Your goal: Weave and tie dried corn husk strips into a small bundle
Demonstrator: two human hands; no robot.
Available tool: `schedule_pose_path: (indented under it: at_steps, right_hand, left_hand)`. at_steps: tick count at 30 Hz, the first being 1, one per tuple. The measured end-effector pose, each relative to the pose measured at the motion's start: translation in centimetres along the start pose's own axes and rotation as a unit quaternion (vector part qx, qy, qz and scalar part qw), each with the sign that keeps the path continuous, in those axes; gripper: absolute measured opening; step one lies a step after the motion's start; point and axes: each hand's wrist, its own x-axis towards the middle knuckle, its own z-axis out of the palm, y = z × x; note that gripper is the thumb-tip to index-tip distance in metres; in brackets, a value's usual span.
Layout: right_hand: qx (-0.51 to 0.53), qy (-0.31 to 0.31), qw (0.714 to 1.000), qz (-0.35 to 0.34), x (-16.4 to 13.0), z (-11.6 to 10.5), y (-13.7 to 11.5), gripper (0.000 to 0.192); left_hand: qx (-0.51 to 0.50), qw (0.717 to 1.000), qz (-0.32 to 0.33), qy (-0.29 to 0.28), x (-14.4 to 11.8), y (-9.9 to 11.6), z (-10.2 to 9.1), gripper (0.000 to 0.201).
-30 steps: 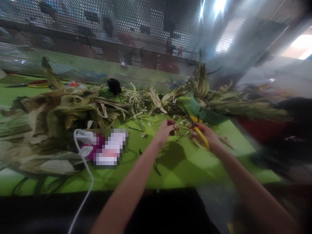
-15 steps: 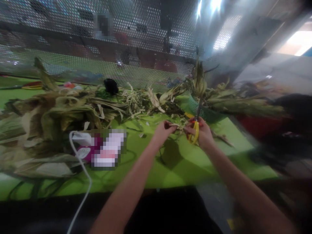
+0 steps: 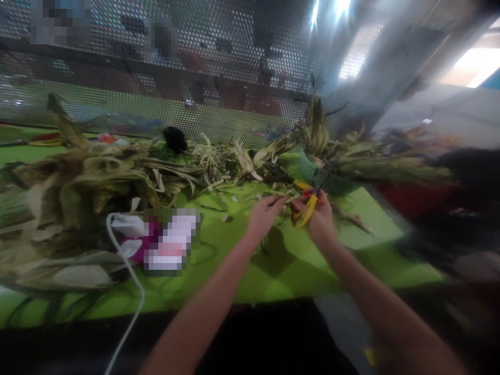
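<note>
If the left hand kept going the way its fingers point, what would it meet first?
Probably the dried leaf strip at its fingertips, then the right hand with the yellow scissors. The left hand points right; depth is unclear.

Left arm: bare, ran from the lower centre up and to the right.
Left hand: palm down, fingers pinched together at the tips, pointing right.
Right arm: bare, came in from the lower right corner, angled up and left.
Right hand: fingers curled into a closed grip, knuckles up.
Spacing: fingertips of both hands near each other, not touching.
</note>
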Motion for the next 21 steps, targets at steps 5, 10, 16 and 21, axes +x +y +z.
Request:
schedule_pose_path:
  at_steps: [5,10,16,21]
  right_hand:
    - [-0.033,-0.043,0.998,0.015,-0.5,0.2,0.2,0.050]
    - [-0.102,-0.120,0.986,0.053,-0.7,-0.6,-1.1,0.051]
    - [-0.238,-0.258,0.932,0.091,-0.4,-4.6,-4.7,0.052]
    - [-0.403,-0.376,0.833,0.041,1.0,-8.9,-6.7,0.049]
  left_hand:
    - [0.090,0.995,0.042,0.025,0.0,-0.3,0.0,0.023]
    - [-0.004,1.000,-0.012,0.007,0.3,-0.4,-0.4,0.019]
    - [-0.129,0.989,-0.055,-0.036,0.3,0.3,-0.7,0.024]
    - [-0.149,0.985,-0.053,-0.067,0.1,0.8,-0.8,0.025]
